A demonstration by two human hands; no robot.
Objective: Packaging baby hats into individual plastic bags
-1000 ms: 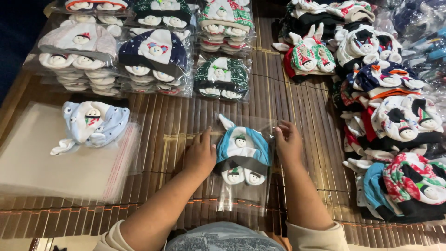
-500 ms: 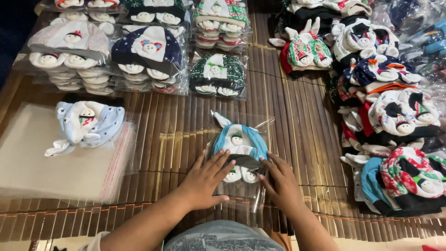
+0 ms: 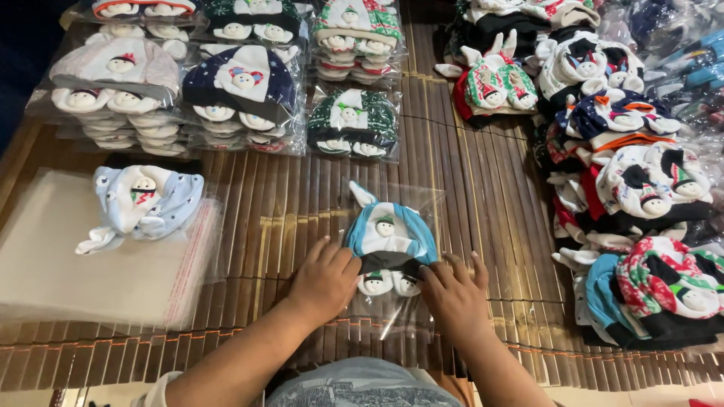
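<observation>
**Bagging little snowman hats, one at a time**

Both hands are flat on the same item. The left hand (image 3: 326,280) lies palm down with fingers loosely curled, pressing the lower left edge of a clear plastic sleeve (image 3: 392,260). The right hand (image 3: 455,295) has its fingers spread and presses the lower right edge. Neither one really grips anything, they just pin the plastic to the mat.

Inside that sleeve is a blue and white knit baby hat with small snowman faces and a dark band (image 3: 388,241). It sits in the middle of the brown bamboo slat mat (image 3: 483,218), right in front of the person. The hat looks fully inside; the open bottom end of the sleeve still appears unsealed, though the glare makes that hard to call.

To the left, a pale blue star-print hat (image 3: 143,203) rests on a stack of empty clear bags (image 3: 83,256), not bagged yet as far as I can see. At the top of the mat are stacks of already bagged hats (image 3: 226,83) in white, navy and green, so a fair bit looks done. On the right there's a big loose pile of unbagged hats (image 3: 633,196) in mixed colours, so I'd say plenty is left.
</observation>
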